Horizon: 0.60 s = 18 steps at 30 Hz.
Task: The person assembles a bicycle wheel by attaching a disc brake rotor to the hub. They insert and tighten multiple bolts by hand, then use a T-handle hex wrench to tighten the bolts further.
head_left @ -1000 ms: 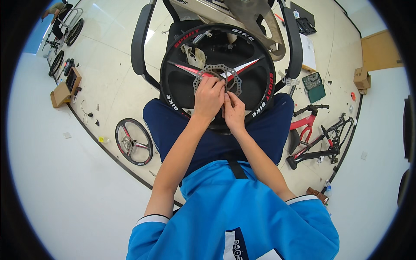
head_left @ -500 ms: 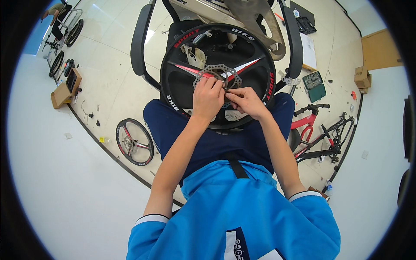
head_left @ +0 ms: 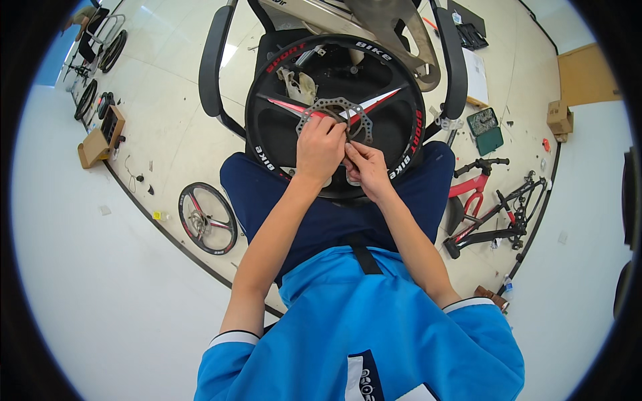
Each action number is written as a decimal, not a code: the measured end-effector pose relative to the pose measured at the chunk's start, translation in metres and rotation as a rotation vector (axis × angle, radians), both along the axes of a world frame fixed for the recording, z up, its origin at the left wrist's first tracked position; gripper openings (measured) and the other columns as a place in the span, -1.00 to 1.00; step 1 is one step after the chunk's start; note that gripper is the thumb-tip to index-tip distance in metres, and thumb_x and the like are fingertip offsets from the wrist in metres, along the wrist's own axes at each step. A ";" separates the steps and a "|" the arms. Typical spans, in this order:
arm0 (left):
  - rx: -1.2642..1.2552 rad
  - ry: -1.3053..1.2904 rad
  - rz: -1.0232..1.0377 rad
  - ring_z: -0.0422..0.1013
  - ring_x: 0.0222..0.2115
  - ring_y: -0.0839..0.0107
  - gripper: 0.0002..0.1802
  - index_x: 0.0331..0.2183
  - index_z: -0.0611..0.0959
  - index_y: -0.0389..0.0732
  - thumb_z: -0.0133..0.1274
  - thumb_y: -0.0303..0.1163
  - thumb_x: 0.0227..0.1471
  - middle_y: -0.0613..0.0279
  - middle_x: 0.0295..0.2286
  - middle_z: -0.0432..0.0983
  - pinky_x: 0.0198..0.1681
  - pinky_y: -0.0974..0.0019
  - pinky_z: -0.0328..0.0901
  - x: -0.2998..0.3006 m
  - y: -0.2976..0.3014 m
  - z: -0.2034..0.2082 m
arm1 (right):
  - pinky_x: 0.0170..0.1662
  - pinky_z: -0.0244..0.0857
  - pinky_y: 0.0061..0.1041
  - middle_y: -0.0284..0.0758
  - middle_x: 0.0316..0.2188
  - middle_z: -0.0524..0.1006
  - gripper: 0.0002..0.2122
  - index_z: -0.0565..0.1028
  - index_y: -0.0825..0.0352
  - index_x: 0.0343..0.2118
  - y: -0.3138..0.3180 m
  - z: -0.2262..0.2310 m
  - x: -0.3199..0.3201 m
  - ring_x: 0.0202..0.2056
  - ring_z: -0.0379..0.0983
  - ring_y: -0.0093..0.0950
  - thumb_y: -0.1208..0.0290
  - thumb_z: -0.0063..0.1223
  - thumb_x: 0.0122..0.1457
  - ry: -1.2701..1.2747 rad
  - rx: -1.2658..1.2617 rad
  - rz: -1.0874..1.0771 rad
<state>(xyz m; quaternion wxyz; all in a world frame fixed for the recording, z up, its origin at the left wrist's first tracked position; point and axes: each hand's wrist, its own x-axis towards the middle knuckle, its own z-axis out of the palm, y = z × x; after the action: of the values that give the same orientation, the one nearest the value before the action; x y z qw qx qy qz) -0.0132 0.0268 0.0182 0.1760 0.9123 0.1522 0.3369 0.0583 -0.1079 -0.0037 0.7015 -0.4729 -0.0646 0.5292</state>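
Note:
A black three-spoke bicycle wheel (head_left: 416,123) with red and white accents lies flat, its near rim over my thighs. On its hub sits a silver brake disc (head_left: 363,119) with a ring of holes. My left hand (head_left: 322,148) rests over the disc's lower left part, fingers bent and drawn together at the hub. Beside it, my right hand (head_left: 367,168) is closed in a pinch just below the hub, its fingertips close to the left ones. Whatever is between the fingers of either hand is too small and too covered to name.
The wheel lies on a black armchair (head_left: 212,63), a grey bicycle frame (head_left: 321,19) behind it. Left on the floor lies another wheel (head_left: 231,224); right, a red-and-black bicycle frame (head_left: 478,194), a green case (head_left: 489,141) of small parts and a cardboard box (head_left: 559,117).
My right hand has moved left and slightly down, and its fingers now point more upward beside the hub. My left hand has stayed nearly in place on the disc.

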 end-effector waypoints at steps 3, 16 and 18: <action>0.023 -0.002 -0.019 0.47 -0.30 0.20 -0.86 -0.35 0.73 -0.22 0.21 -0.47 -0.06 0.25 -0.40 0.54 -0.19 0.16 0.37 -0.002 0.002 -0.001 | -0.60 -0.09 -0.68 -0.52 -0.59 0.35 -0.80 0.53 0.31 -0.33 0.000 0.004 0.002 -0.66 0.07 -0.76 0.33 0.05 0.43 0.019 -0.036 0.021; -0.007 -0.064 0.018 0.47 -0.34 0.19 -0.86 -0.38 0.71 -0.25 0.24 -0.53 -0.13 0.24 -0.42 0.56 -0.23 0.16 0.35 0.000 0.000 -0.002 | -0.60 -0.09 -0.68 -0.52 -0.58 0.35 -0.81 0.58 0.34 -0.23 -0.002 0.006 0.013 -0.65 0.07 -0.76 0.33 0.05 0.43 0.030 -0.039 0.101; -0.012 -0.064 0.018 0.47 -0.35 0.19 -0.85 -0.38 0.72 -0.24 0.25 -0.54 -0.13 0.24 -0.42 0.56 -0.24 0.16 0.35 0.000 0.000 -0.002 | -0.60 -0.08 -0.68 -0.52 -0.58 0.35 -0.81 0.59 0.35 -0.20 -0.003 0.002 0.014 -0.65 0.08 -0.75 0.32 0.05 0.43 0.040 -0.029 0.099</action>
<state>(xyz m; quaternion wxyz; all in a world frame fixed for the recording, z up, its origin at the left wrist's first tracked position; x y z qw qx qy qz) -0.0133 0.0271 0.0160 0.1833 0.8986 0.1567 0.3666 0.0720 -0.1109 -0.0016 0.6685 -0.4685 -0.0661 0.5737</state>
